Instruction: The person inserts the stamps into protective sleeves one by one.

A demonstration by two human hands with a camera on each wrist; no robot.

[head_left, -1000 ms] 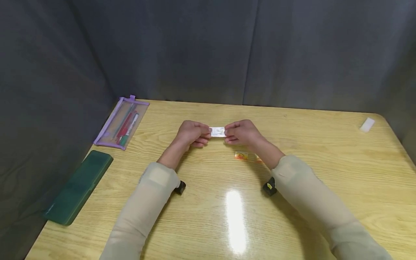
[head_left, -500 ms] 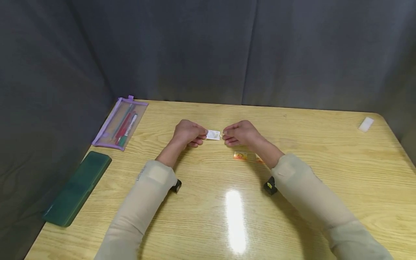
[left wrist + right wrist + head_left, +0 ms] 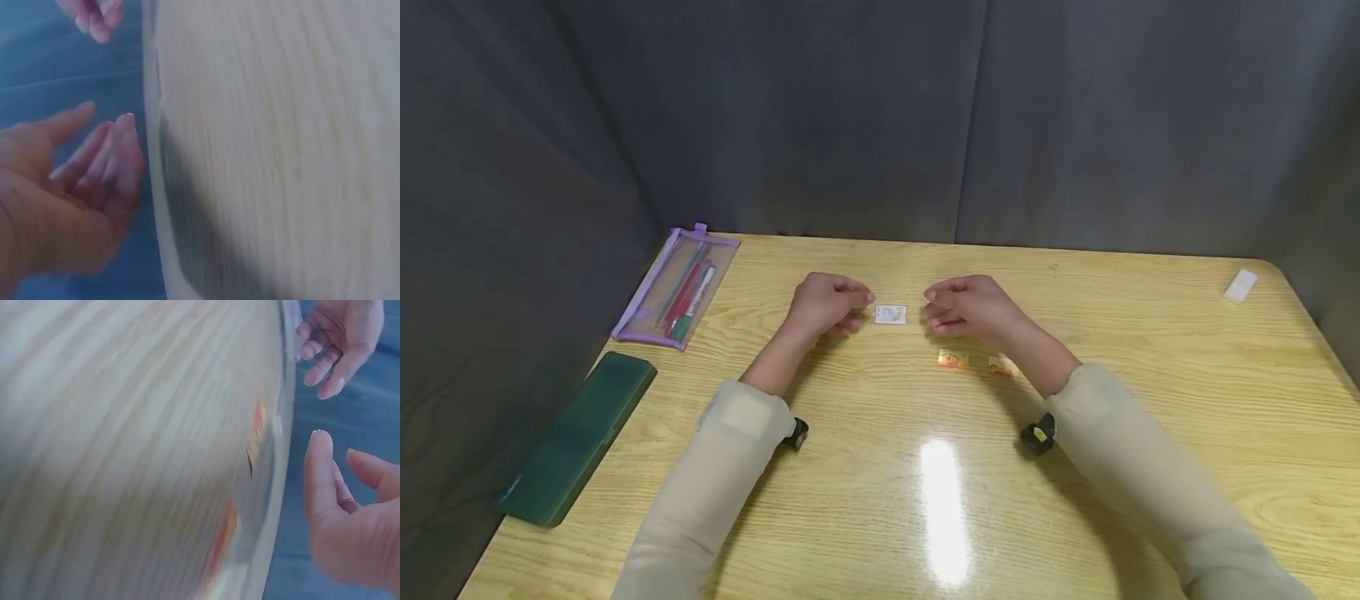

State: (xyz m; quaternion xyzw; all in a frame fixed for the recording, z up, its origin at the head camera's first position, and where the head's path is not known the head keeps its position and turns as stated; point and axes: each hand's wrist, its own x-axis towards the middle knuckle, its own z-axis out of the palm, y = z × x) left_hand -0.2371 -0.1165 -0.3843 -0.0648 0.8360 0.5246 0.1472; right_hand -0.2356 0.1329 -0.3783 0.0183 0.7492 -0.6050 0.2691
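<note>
A small white rectangular piece with a printed picture and border (image 3: 891, 314), like a stamp or small card, lies flat on the table between my hands. Just left of it is my left hand (image 3: 826, 304), fingers loosely bent and holding nothing. My right hand (image 3: 972, 304) hovers a little to its right, also holding nothing, thumb and fingers apart in the right wrist view. Two small yellow-and-orange printed pieces lie nearer me, the left one (image 3: 953, 359) below the right hand and the other (image 3: 1002, 367) beside the right wrist. The white piece does not show in either wrist view.
At the left lie a purple-edged mesh zip pouch (image 3: 677, 287) with several pens and a dark green pencil case (image 3: 580, 437). A white block, like an eraser, (image 3: 1241, 286) sits far right. Grey curtain (image 3: 880, 117) stands behind the wooden table (image 3: 880, 500).
Both hands held the white piece by its ends one second ago. The right hand let go first, then the left. They have drawn apart, leaving the piece on the table.
</note>
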